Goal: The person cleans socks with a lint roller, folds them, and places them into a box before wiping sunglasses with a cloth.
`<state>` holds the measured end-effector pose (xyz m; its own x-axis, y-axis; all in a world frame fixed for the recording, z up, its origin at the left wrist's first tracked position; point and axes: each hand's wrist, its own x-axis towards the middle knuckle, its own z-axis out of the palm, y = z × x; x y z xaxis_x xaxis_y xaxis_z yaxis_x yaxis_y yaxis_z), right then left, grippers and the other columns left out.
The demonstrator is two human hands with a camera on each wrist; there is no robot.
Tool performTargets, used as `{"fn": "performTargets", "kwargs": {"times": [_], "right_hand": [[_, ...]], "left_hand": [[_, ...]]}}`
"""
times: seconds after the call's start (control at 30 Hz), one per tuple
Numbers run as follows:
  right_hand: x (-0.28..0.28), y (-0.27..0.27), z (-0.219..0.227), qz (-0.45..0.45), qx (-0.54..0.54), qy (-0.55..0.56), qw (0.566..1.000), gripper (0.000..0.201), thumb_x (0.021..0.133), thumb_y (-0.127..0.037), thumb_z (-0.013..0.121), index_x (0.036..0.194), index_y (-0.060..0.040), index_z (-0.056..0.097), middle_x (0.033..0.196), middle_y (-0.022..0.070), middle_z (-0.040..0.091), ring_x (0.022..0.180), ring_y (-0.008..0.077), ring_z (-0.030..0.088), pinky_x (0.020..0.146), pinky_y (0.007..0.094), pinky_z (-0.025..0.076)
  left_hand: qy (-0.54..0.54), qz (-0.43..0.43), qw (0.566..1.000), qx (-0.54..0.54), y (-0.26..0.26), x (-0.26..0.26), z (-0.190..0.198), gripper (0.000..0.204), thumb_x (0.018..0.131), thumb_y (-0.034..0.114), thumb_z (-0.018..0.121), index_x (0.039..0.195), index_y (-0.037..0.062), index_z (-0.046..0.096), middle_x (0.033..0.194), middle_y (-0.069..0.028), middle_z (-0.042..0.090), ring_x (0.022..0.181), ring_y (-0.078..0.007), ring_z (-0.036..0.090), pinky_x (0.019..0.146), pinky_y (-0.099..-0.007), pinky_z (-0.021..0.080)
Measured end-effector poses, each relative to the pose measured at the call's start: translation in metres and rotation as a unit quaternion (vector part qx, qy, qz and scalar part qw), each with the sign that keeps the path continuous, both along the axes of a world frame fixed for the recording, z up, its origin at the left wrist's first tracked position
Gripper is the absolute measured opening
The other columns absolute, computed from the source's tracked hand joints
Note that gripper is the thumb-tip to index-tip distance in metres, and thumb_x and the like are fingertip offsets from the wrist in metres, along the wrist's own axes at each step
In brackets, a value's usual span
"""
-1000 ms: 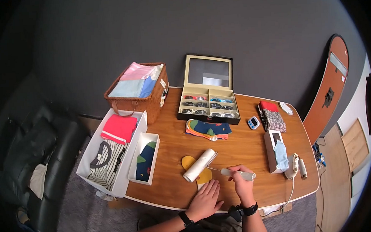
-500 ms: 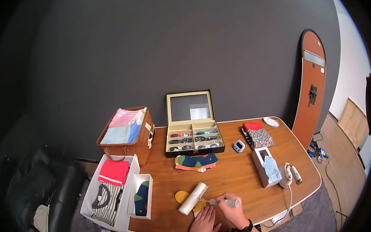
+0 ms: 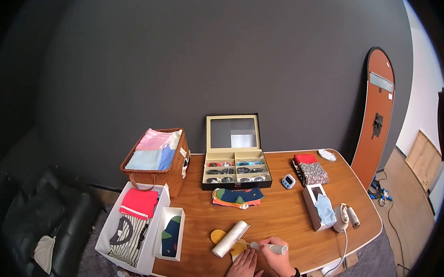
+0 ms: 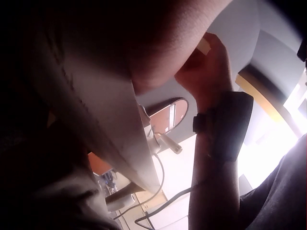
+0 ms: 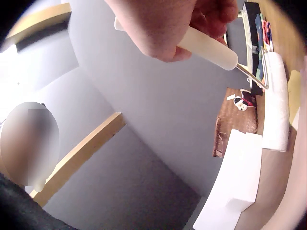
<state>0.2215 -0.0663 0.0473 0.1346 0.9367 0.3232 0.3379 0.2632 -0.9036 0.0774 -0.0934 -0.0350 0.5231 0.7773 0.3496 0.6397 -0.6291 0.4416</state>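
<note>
My right hand (image 3: 277, 258) grips the pale handle (image 3: 269, 247) of a lint roller, also seen in the right wrist view, where the hand (image 5: 163, 28) curls round the handle (image 5: 208, 47). The white roller head (image 3: 231, 239) lies across a yellow sock (image 3: 218, 235) near the table's front edge. My left hand (image 3: 242, 272) rests flat, fingers extended, at the sock's near end. In the right wrist view the roller head (image 5: 276, 100) stands beside the yellow cloth (image 5: 294, 93). The left wrist view is dark and shows the right hand (image 4: 206, 72) and its wrist strap.
Behind the hands lie folded socks (image 3: 237, 197) and an open glasses case (image 3: 237, 184). To the left stand a wicker basket (image 3: 173, 177), a white box of clothes (image 3: 102, 238) and a narrow box with a sock (image 3: 157, 242). To the right are a timer (image 3: 288, 181), tissue box (image 3: 312, 210) and corded device (image 3: 342, 221).
The head view has tilted up, so the table sits lower in the picture. The roller head has shifted slightly toward the near left over the sock; both hands keep their places.
</note>
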Motion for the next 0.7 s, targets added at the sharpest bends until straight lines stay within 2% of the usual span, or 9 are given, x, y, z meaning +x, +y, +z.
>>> {"fn": "performTargets", "kwargs": {"times": [0.1,0.2,0.27,0.3,0.4,0.5,0.57,0.63,0.7], "right_hand": [[-0.001,0.003,-0.014,-0.009,0.018,-0.022,1.000,0.021,0.085,-0.015,0.068,0.089,0.0048,0.074,0.077,0.0154,0.071,0.070,0.0212,0.068,0.066,0.0326,0.053],[-0.013,0.014,-0.031,-0.022,0.000,0.055,0.998,0.020,0.085,-0.013,0.067,0.091,0.0048,0.073,0.079,0.0153,0.072,0.072,0.0206,0.068,0.067,0.0322,0.053],[-0.018,0.017,-0.036,-0.020,-0.091,0.171,0.981,0.019,0.085,-0.012,0.067,0.092,0.0048,0.073,0.080,0.0149,0.072,0.074,0.0201,0.068,0.069,0.0322,0.053],[-0.017,0.017,-0.036,-0.016,-0.094,0.170,0.981,0.019,0.085,-0.012,0.067,0.092,0.0048,0.073,0.080,0.0149,0.072,0.074,0.0201,0.068,0.069,0.0322,0.053],[0.000,0.007,-0.024,-0.021,-0.031,0.046,0.998,0.016,0.084,-0.011,0.067,0.088,0.0029,0.073,0.079,0.0150,0.072,0.070,0.0197,0.067,0.067,0.0328,0.052],[0.013,-0.007,0.001,-0.032,-0.047,-0.008,0.998,0.014,0.083,-0.010,0.067,0.085,0.0022,0.073,0.079,0.0154,0.072,0.070,0.0201,0.067,0.065,0.0328,0.051],[0.016,-0.004,-0.008,-0.031,-0.049,0.001,0.998,0.013,0.082,-0.010,0.068,0.085,0.0025,0.072,0.078,0.0136,0.071,0.071,0.0187,0.066,0.065,0.0316,0.050],[0.011,0.003,-0.022,-0.025,-0.040,0.083,0.995,0.014,0.084,-0.010,0.068,0.086,0.0033,0.072,0.078,0.0113,0.071,0.073,0.0166,0.065,0.066,0.0301,0.050],[0.001,0.013,-0.037,-0.025,-0.057,0.109,0.992,0.014,0.086,-0.010,0.066,0.089,0.0024,0.072,0.079,0.0091,0.071,0.070,0.0133,0.063,0.063,0.0278,0.049]], "left_hand": [[0.000,-0.002,1.000,0.004,0.001,-0.001,0.001,0.075,0.089,0.037,0.066,0.139,-0.0154,0.044,0.146,-0.0333,0.045,0.142,-0.0435,0.038,0.122,-0.0494,0.026],[-0.016,-0.006,1.000,-0.007,0.001,-0.001,0.008,0.075,0.090,0.037,0.066,0.139,-0.0148,0.045,0.146,-0.0329,0.045,0.142,-0.0433,0.039,0.122,-0.0493,0.027],[-0.030,-0.004,0.999,-0.018,0.000,-0.002,0.011,0.074,0.090,0.037,0.066,0.139,-0.0145,0.045,0.146,-0.0324,0.046,0.142,-0.0432,0.039,0.121,-0.0493,0.027],[-0.026,-0.006,1.000,-0.017,0.000,-0.003,0.011,0.073,0.090,0.037,0.065,0.139,-0.0141,0.046,0.146,-0.0317,0.046,0.142,-0.0429,0.038,0.121,-0.0491,0.027],[-0.003,0.002,1.000,0.000,0.001,-0.003,0.002,0.071,0.092,0.038,0.064,0.138,-0.0132,0.047,0.147,-0.0302,0.046,0.143,-0.0421,0.038,0.121,-0.0485,0.027],[0.017,0.009,1.000,0.015,0.000,-0.002,-0.001,0.071,0.093,0.039,0.062,0.137,-0.0138,0.049,0.148,-0.0295,0.046,0.144,-0.0406,0.038,0.122,-0.0475,0.026],[0.024,0.021,0.999,0.038,0.001,0.000,-0.004,0.067,0.090,0.040,0.067,0.135,-0.0081,0.054,0.147,-0.0265,0.049,0.143,-0.0394,0.039,0.121,-0.0480,0.028],[0.027,0.008,0.999,0.043,0.004,-0.003,-0.007,0.068,0.092,0.041,0.065,0.136,-0.0094,0.051,0.145,-0.0266,0.050,0.141,-0.0394,0.041,0.120,-0.0479,0.029],[0.028,-0.007,0.998,0.050,0.008,-0.004,-0.010,0.069,0.095,0.041,0.062,0.138,-0.0106,0.048,0.144,-0.0267,0.051,0.139,-0.0393,0.044,0.119,-0.0478,0.031]]}}
